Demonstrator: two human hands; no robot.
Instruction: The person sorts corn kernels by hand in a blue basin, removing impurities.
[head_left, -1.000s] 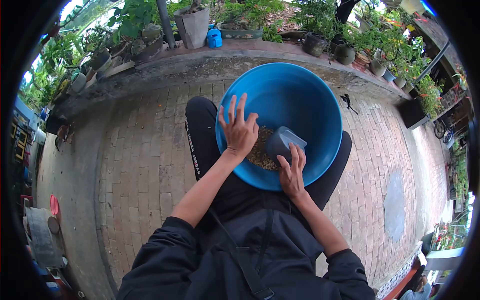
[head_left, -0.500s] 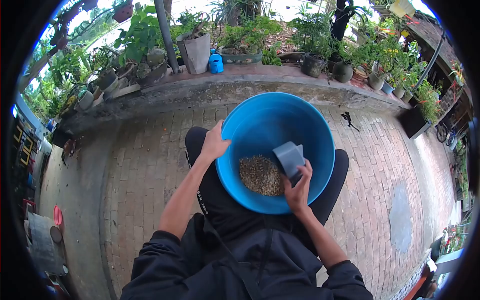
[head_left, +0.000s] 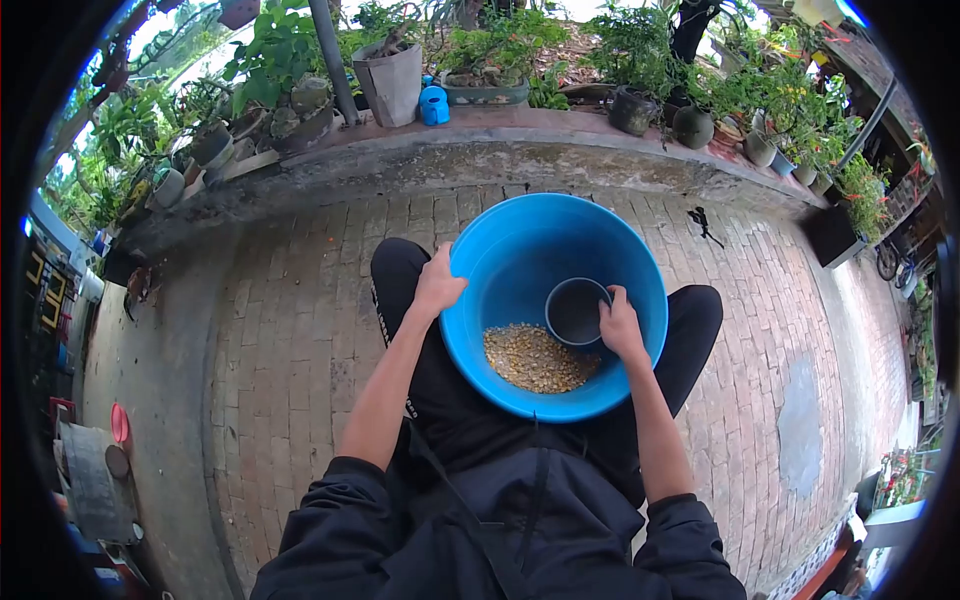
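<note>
A large blue basin point(head_left: 520, 230) rests on my lap between my knees, tilted toward me. Yellowish grains point(head_left: 535, 360) lie in a heap at its near side. My left hand point(head_left: 438, 284) is closed over the basin's left rim. Inside the basin, my right hand point(head_left: 620, 322) grips the right edge of a round grey cup point(head_left: 577, 312), fingers wrapped over its rim. The cup's mouth faces up toward me, its inside looks dark, and its lower edge is beside the grains.
Brick paving point(head_left: 290, 330) surrounds my legs. Ahead runs a low concrete ledge point(head_left: 480, 165) bearing potted plants and a small blue watering can point(head_left: 434, 105). At the far left stands a grey metal container point(head_left: 98, 485); a dark planter point(head_left: 835, 238) is at the right.
My right hand has turned the cup from a tilted, sideways pose to mouth up and moved it slightly right. The grains lie more spread out. My left hand stays on the rim.
</note>
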